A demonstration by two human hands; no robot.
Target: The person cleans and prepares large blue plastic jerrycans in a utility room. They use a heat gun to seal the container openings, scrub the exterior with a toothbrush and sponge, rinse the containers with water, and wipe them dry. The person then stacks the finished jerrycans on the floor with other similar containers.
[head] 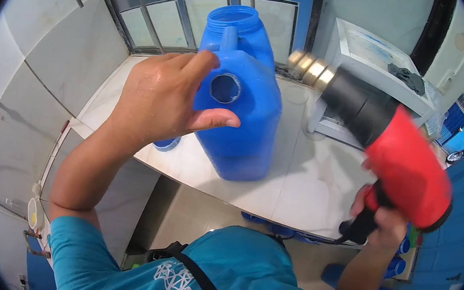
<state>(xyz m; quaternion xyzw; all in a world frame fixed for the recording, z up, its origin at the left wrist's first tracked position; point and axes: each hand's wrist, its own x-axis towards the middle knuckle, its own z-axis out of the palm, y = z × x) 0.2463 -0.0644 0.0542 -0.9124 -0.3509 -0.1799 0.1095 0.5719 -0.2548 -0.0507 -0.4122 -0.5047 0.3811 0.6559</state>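
Note:
A blue plastic jug stands upright on the tiled counter, its wide threaded mouth uncovered at the far end and a round hole in the face towards me. My left hand reaches over its left side, fingers curled near the jug's handle and thumb stretched out below the hole; whether the fingers grip the handle is hidden. On the right, my right hand grips the handle of a red and black heat gun, blurred. Its brass-coloured nozzle points up and left, to the right of the jug.
A blue cap lies left of the jug's base. At the right back, a white framed stand holds a dark cloth. Several blue containers stand below on the right. The counter's front edge runs close before me, with a window frame behind.

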